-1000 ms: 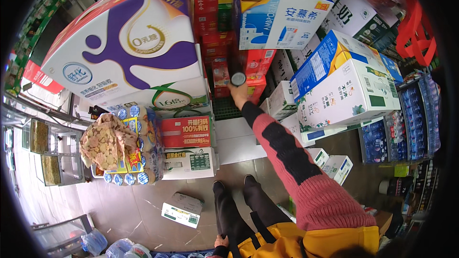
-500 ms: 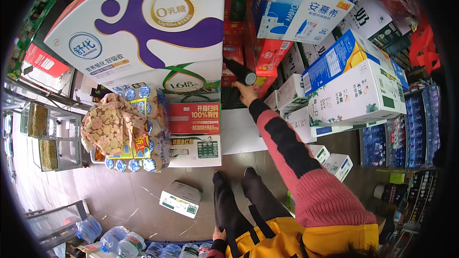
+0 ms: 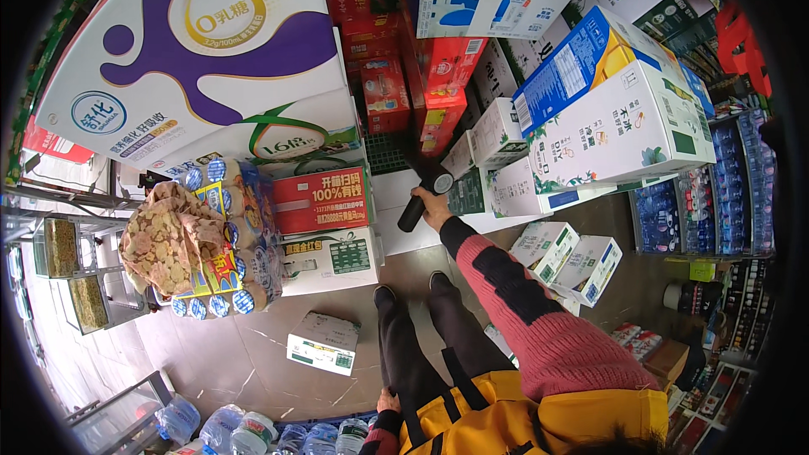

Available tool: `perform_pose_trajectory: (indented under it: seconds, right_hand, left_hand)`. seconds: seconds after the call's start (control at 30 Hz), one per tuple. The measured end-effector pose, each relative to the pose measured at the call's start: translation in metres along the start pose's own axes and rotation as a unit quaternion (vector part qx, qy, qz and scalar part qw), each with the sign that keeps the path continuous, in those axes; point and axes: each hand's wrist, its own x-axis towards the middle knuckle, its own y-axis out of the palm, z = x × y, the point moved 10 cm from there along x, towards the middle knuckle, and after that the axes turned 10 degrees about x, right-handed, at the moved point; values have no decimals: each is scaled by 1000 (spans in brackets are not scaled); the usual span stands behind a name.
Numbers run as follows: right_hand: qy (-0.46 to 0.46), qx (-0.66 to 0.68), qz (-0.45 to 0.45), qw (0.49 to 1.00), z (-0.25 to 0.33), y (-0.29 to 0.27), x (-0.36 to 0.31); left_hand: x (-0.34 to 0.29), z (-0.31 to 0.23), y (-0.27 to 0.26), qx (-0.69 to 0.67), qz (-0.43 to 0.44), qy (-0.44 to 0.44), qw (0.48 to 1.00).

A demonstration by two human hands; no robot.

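Note:
My right hand (image 3: 432,205) is closed around the handle of a black hair-dryer-shaped tool (image 3: 436,177) with a round barrel and a pale disc at its rear end. The barrel's front is dark and blurred, pointing up and away over a white ledge (image 3: 392,190). Red boxes (image 3: 386,93) stand in the gap beyond it, and a green crate (image 3: 383,156) sits at the foot of that gap. Low beside my left thigh rests my left hand (image 3: 388,400), holding nothing that I can see, its fingers partly visible and loosely apart.
Large milk cartons (image 3: 253,76) are stacked at the left, with wrapped bottles (image 3: 253,236) under a floral cloth (image 3: 173,236). Blue and white cartons (image 3: 615,126) stand at the right. Small white boxes (image 3: 324,341) lie on the floor. Water jugs (image 3: 253,434) line the near edge.
My right hand has drawn the black tool back toward me, out of the gap and lower over the ledge, with its handle now showing. The view has shifted; my left hand stays by the thigh.

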Motion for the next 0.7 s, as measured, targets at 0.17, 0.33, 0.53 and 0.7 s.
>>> perform_pose_trajectory:
  seconds: [0.17,0.33,0.53,0.7]
  right_hand:
    - [-57,117,43,991,35,17,-8]
    - [-65,147,68,985,52,22,-26]
    - [-62,148,78,984,58,-1,-58]
    - [-42,131,22,990,40,-41,-73]
  left_hand:
    - [1,-2,-3,17,-2,13,1000]
    - [7,4,-6,45,8,-5,999]
    - [11,3,-11,66,17,9,998]
    - [14,1,-16,86,35,11,996]
